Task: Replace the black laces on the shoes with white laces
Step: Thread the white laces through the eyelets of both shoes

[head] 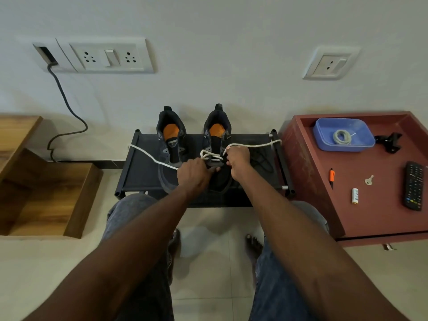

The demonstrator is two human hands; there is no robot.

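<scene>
Two dark shoes with orange insoles stand side by side on a low black rack (pixel 143 177), heels toward the wall. The left shoe (pixel 170 144) has no lace that I can see. A white lace (pixel 212 156) crosses the lower eyelets of the right shoe (pixel 216 135). My left hand (pixel 193 173) grips one end of it, which trails off to the left over the rack. My right hand (pixel 238 159) pinches the other end, stretched out to the right. A black lace (pixel 262 159) lies loose on the rack, right of the shoes.
A red-brown side table (pixel 347 163) on the right carries a blue tray (pixel 324 142) with a coiled white lace (pixel 342 136), a remote (pixel 414 185), a key, a battery, a pen and a black clip. A wooden box (pixel 46 193) stands left. A cable (pixel 67 107) hangs from the wall sockets.
</scene>
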